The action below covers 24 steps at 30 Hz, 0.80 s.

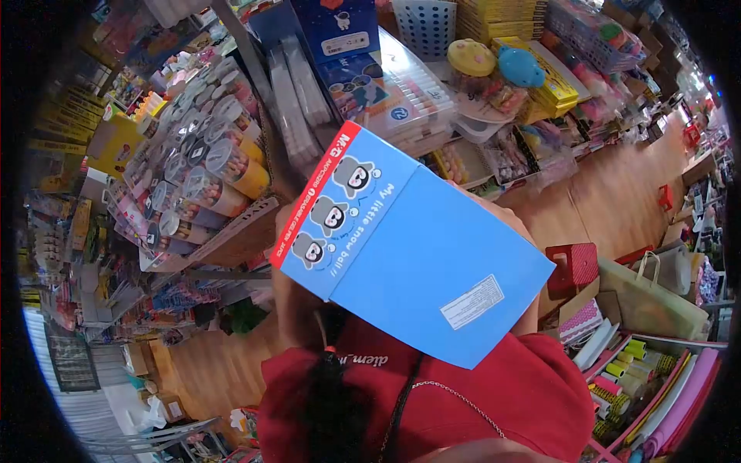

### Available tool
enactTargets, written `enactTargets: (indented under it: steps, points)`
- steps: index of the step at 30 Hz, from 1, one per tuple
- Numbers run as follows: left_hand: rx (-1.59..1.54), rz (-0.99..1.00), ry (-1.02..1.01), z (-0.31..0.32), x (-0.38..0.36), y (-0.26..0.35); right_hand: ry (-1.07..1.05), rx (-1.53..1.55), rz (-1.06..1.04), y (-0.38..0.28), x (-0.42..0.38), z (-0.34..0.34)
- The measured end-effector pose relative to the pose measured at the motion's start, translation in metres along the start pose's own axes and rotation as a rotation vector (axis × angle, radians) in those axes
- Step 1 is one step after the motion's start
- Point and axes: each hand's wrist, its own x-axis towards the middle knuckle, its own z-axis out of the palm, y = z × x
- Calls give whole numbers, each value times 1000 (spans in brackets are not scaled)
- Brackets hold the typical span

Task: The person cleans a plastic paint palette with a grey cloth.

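A light blue gel pen box [440, 255] with a red edge, penguin drawings and a white label is held up tilted before my chest. My right hand [505, 216] shows only in part behind the box's upper right edge, closed on it. Behind the red-edged left side is my left hand [285, 220], in shadow and mostly covered, also holding the box. Most fingers of both hands are hidden by the box.
Cylindrical tubs [231, 162] with coloured contents crowd a shelf on the left. Ahead stand a dark blue box [340, 31] and clear-wrapped packs [401, 96]. A red stool [573, 266] and a bin of rolls [625, 378] are on the right.
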Motion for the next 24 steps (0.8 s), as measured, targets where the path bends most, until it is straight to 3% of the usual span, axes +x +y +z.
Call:
enactTargets:
  steps: [2,5,10,13,17,21,24]
  points:
    - [11,-18,22,1,-6,3,22,108,-50,10,-3,-7]
    - [24,-45,50,-1,-22,10,391,237,-104,8,0,-2]
    - [40,-88,79,-1,-42,19,495,-3,-178,6,-6,-33]
    - [47,-117,86,3,-49,21,567,-6,-105,6,-6,-46]
    - [44,-139,88,8,-55,22,532,-51,-126,-5,32,-61]
    - [53,-167,85,10,-60,27,325,-362,-167,-8,130,-68]
    - [67,-176,97,8,-61,28,317,-699,-205,19,222,-72]
